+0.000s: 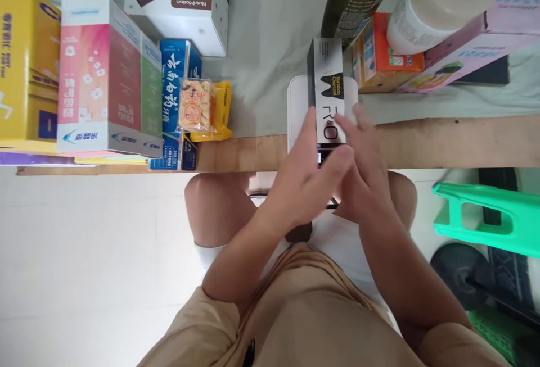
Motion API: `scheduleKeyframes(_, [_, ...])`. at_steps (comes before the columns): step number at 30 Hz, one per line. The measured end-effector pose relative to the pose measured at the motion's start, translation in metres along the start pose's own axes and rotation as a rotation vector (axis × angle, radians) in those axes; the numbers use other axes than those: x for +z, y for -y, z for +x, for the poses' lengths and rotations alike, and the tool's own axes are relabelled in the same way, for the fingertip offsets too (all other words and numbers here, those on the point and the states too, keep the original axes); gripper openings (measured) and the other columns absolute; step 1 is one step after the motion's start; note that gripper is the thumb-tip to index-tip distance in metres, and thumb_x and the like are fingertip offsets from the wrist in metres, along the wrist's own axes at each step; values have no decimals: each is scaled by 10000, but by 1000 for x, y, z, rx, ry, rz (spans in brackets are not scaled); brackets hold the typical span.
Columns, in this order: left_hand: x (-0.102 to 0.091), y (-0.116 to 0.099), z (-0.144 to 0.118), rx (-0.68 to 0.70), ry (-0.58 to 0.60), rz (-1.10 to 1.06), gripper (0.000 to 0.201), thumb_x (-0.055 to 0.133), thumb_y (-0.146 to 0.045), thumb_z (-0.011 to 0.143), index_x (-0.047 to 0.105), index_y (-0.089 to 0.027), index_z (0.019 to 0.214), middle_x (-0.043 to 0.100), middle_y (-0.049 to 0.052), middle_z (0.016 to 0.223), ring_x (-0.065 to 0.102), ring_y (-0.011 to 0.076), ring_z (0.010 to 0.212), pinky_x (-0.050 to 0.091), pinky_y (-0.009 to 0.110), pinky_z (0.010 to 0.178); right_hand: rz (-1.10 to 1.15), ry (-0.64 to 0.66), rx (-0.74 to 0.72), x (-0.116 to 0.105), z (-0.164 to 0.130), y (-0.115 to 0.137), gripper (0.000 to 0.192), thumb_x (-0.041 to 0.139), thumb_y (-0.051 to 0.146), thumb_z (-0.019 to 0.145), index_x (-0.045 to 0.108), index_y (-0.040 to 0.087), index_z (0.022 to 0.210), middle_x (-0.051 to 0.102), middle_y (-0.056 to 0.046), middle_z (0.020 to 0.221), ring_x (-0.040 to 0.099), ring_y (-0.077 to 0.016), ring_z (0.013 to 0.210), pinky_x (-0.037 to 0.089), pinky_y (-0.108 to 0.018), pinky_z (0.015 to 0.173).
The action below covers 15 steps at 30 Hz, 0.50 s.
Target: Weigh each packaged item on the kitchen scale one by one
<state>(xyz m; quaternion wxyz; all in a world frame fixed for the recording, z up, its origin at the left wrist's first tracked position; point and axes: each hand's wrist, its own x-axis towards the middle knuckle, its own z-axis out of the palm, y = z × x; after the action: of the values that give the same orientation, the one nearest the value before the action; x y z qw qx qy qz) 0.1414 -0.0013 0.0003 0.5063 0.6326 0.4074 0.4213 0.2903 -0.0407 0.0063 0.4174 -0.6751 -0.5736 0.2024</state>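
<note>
A long black and white toothpaste box (329, 89) marked "Bamboo Charcoal" lies on a flat white device (295, 103) at the near edge of the table (442, 142). My left hand (306, 173) grips the box's near end, thumb along its left side. My right hand (365, 159) rests against the box's right side with its fingers spread. The two hands overlap and hide the near end of the box.
To the left stand a yellow box (25, 69), a pink and white box (99, 75), a blue box (175, 69) and a snack packet (196, 105). An orange box (382, 58), a Dove bottle (439, 1) and a pink box (476, 46) sit right. A green stool (493, 215) stands on the floor.
</note>
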Motion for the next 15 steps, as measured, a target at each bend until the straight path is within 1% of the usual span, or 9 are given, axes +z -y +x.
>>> scheduleKeyframes(2, [-14,11,5,129,-198,-26,562,482,-705,1035,623,-306,1406,661,77,1483,575,322,1513,516,558,1245,-29,-176,-161,-11,10,-27,483,568,522,996,673,288,1406,514,-90,1637,487,-265,1566,377,-536,1340])
scheduleKeyframes(3, [-22,18,9,205,-320,-35,477,542,-664,1028,673,-306,1315,712,65,1358,652,291,1392,536,503,1197,18,-308,-225,-17,17,-44,444,554,526,987,725,237,1278,629,-118,1466,589,-262,1446,435,-515,1285])
scheduleKeyframes(4, [-30,25,13,274,-429,-37,401,596,-629,1014,717,-289,1188,743,55,1188,711,253,1196,570,444,1088,109,-404,-211,-21,25,-61,423,591,552,940,747,198,1108,700,-117,1208,688,-232,1227,542,-450,1131])
scheduleKeyframes(5, [-37,31,18,318,-499,-39,375,645,-625,990,729,-261,1026,724,39,970,700,204,936,582,387,900,230,-461,-107,-25,32,-78,406,622,561,882,722,184,994,689,-82,982,701,-175,897,591,-374,879])
scheduleKeyframes(6, [-43,37,22,339,-518,-47,426,659,-636,980,689,-234,840,640,15,763,600,155,714,522,342,708,283,-486,-42,-27,39,-94,402,570,570,881,674,184,927,622,-44,803,620,-138,692,536,-317,682])
scheduleKeyframes(8, [-50,46,31,329,-490,-57,594,642,-659,984,533,-210,611,442,-15,555,388,111,525,324,321,514,368,-534,68,-28,50,-117,410,464,604,878,572,210,851,458,19,631,415,-95,501,344,-254,494])
scheduleKeyframes(9, [-52,48,34,316,-467,-61,647,621,-668,993,477,-206,563,396,-17,523,349,106,499,265,323,487,389,-553,97,-28,54,-125,419,411,624,878,530,224,840,403,34,604,362,-91,478,288,-246,467])
scheduleKeyframes(11, [-51,49,39,294,-447,-70,676,610,-686,991,459,-206,541,401,-13,520,365,109,494,243,326,483,430,-586,138,-28,58,-133,440,376,670,856,479,243,833,356,46,599,318,-86,472,250,-245,451])
scheduleKeyframes(15, [-45,46,39,264,-443,-119,634,648,-682,968,526,-206,568,450,-10,537,417,114,506,277,325,501,467,-574,151,-28,55,-133,435,480,674,817,491,240,836,397,38,623,334,-77,489,267,-250,454])
